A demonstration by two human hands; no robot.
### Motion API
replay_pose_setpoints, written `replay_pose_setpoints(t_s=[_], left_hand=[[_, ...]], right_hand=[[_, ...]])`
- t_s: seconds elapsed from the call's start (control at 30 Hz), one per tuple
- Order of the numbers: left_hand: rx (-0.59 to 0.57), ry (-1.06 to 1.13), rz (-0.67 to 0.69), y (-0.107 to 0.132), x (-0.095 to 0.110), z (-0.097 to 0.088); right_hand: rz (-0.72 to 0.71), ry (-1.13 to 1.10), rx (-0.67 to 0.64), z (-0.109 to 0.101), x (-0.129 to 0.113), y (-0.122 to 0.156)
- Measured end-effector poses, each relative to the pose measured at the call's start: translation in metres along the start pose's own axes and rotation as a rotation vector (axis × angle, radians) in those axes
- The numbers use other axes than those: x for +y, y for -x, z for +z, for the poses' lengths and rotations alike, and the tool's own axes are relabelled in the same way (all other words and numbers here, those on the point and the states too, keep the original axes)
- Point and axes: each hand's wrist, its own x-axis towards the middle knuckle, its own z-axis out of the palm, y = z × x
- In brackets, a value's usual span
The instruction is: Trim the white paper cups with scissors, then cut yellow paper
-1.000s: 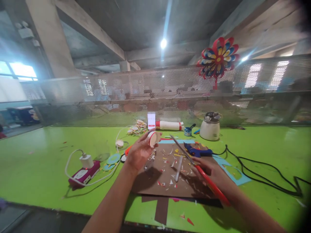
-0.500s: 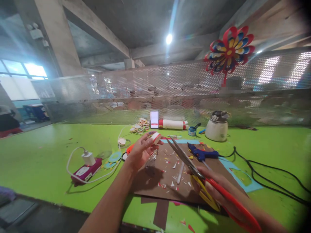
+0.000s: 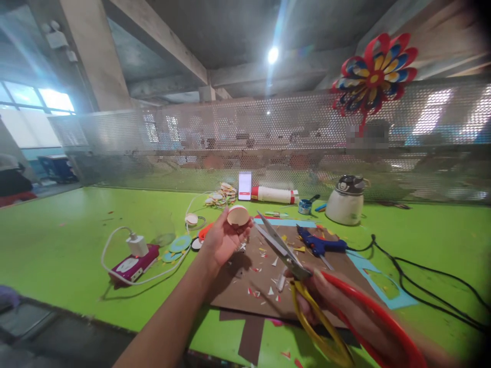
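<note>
My left hand is raised over the brown card sheet, its fingers pinched round a small round paper disc with a red edge. My right hand grips a pair of scissors by their red and yellow handles. The blades are slightly apart and point up and left toward the disc, a little short of it. Small paper scraps litter the brown sheet.
A blue glue gun with a black cord lies at the right. A purple power strip with a white charger sits at the left. At the back stand a phone, a paper roll, a white pot and stacked discs. A paper flower hangs on the mesh.
My right hand has drawn the scissors nearer and lifted them, blades now slightly apart and aimed at the disc. My left hand has turned the disc and stayed above the sheet.
</note>
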Motion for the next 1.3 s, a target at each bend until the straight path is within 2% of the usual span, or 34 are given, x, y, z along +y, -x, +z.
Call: replay_pose_setpoints(t_s=[0.07, 0.17, 0.33, 0.6, 0.7, 0.93, 1.1, 1.3], left_hand=[[0.044, 0.038, 0.007, -0.002, 0.001, -0.001], [0.048, 0.085, 0.033, -0.002, 0.002, -0.002], [0.048, 0.138, 0.092, -0.001, 0.001, -0.001], [0.016, 0.18, 0.161, 0.001, 0.002, 0.005], [0.001, 0.184, 0.172, 0.001, 0.003, 0.006], [-0.06, 0.163, 0.156, 0.002, 0.0, 0.005], [-0.064, 0.146, 0.16, 0.003, -0.004, 0.006], [-0.049, 0.117, 0.155, 0.004, -0.006, 0.008]], right_hand=[[0.032, -0.035, 0.006, 0.002, -0.008, -0.006], [0.024, -0.025, -0.011, 0.005, -0.014, -0.014], [0.032, -0.164, -0.026, 0.016, -0.013, -0.02], [0.108, -0.305, 0.045, 0.033, -0.013, -0.031], [0.102, -0.3, 0.105, 0.038, -0.013, -0.032], [0.081, -0.281, 0.067, 0.044, -0.018, -0.032], [0.081, -0.207, 0.111, 0.044, -0.022, -0.028], [0.018, -0.128, 0.1, 0.042, -0.022, -0.025]])
